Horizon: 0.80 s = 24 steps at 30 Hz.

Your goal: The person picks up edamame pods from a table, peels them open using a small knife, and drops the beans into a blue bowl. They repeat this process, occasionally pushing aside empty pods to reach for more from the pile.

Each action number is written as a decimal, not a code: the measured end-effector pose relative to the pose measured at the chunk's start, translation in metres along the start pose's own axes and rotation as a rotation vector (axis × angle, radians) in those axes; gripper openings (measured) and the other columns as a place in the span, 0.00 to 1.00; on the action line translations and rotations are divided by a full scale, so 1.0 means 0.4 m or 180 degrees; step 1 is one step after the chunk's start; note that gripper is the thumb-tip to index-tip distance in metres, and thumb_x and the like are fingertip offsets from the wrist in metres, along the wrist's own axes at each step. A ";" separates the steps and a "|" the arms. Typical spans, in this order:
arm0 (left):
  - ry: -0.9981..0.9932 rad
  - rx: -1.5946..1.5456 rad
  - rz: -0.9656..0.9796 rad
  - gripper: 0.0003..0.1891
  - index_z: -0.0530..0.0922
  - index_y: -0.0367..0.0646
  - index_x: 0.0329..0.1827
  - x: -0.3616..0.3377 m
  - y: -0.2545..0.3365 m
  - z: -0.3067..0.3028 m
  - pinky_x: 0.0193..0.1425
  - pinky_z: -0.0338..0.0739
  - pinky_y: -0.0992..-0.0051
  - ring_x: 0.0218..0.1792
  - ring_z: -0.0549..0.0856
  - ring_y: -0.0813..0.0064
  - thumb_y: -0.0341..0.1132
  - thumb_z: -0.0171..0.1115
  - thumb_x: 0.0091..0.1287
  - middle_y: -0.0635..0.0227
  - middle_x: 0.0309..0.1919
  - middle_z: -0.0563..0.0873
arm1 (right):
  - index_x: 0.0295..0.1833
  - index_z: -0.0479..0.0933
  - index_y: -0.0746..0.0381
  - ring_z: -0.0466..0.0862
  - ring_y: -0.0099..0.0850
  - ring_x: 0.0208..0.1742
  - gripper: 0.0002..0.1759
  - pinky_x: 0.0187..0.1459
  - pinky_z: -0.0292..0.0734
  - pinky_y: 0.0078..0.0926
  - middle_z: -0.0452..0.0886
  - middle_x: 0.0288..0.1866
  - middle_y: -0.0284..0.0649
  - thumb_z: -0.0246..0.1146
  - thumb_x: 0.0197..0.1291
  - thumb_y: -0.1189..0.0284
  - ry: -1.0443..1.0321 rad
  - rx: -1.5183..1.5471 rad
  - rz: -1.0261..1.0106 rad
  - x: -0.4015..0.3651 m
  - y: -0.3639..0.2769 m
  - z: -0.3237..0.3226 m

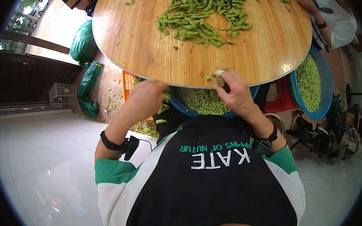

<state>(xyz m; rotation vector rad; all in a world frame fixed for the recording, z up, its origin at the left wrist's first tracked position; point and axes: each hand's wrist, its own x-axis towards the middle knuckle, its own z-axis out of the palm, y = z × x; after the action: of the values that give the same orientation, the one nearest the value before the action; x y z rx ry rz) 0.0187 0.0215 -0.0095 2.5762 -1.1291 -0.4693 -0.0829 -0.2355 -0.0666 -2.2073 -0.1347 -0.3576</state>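
My left hand point(146, 97) is over the near left edge of the round wooden table point(139, 48), its fingers curled and smeared by motion. Close beneath its fingertips is a blurred green pod point(166, 96), with another pod point(160, 121) lower on my dark clothing. At the table's near edge, my right hand point(234, 89) is closed in a pinch, pale coverings on its fingertips; what it grips is hidden. A small green bean point(208, 78) shows right by those fingertips. Below, partly under the tabletop, a blue basin point(179, 107) holds shelled green beans point(208, 101).
A heap of edamame pods point(199, 21) covers the table's far middle. Left stand an orange basket point(128, 83) and green sacks point(84, 43); pods litter the floor there. Right is another blue basin point(326, 91) of beans beside a red stool point(282, 96). Another person's arm point(319, 18) rests at far right.
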 end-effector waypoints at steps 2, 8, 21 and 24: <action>0.0024 0.0502 -0.0339 0.09 0.79 0.37 0.37 -0.021 -0.031 -0.040 0.48 0.74 0.57 0.41 0.81 0.49 0.33 0.57 0.61 0.51 0.34 0.82 | 0.45 0.74 0.65 0.78 0.41 0.39 0.15 0.39 0.75 0.30 0.76 0.39 0.44 0.64 0.51 0.78 0.0088 -0.0332 -0.0273 0.018 0.000 0.024; 0.1149 0.0250 -0.0457 0.08 0.79 0.38 0.38 0.064 -0.127 -0.084 0.44 0.75 0.58 0.38 0.82 0.51 0.34 0.57 0.63 0.52 0.32 0.81 | 0.42 0.72 0.63 0.78 0.46 0.42 0.13 0.39 0.76 0.39 0.73 0.39 0.45 0.63 0.48 0.78 -0.0303 -0.0910 -0.0489 0.047 -0.012 0.058; 0.1631 -0.0407 -0.1247 0.15 0.80 0.35 0.37 0.427 -0.250 -0.019 0.48 0.75 0.59 0.43 0.82 0.51 0.39 0.61 0.56 0.48 0.37 0.83 | 0.46 0.73 0.66 0.78 0.41 0.38 0.15 0.39 0.74 0.29 0.73 0.39 0.45 0.61 0.50 0.81 -0.1114 0.0320 -0.0044 -0.033 -0.006 0.005; 0.1991 -0.0247 -0.1035 0.15 0.79 0.34 0.38 0.430 -0.256 0.018 0.47 0.76 0.59 0.39 0.82 0.50 0.38 0.61 0.54 0.48 0.34 0.83 | 0.55 0.71 0.67 0.77 0.33 0.38 0.19 0.39 0.74 0.28 0.75 0.39 0.41 0.58 0.57 0.80 -0.1038 0.1080 0.0036 -0.020 -0.008 0.010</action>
<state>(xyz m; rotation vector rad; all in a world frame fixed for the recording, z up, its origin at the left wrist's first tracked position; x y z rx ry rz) 0.1926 -0.0414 -0.0861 2.5554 -0.4721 0.2250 -0.0906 -0.2302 -0.0687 -1.9119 -0.3345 0.0353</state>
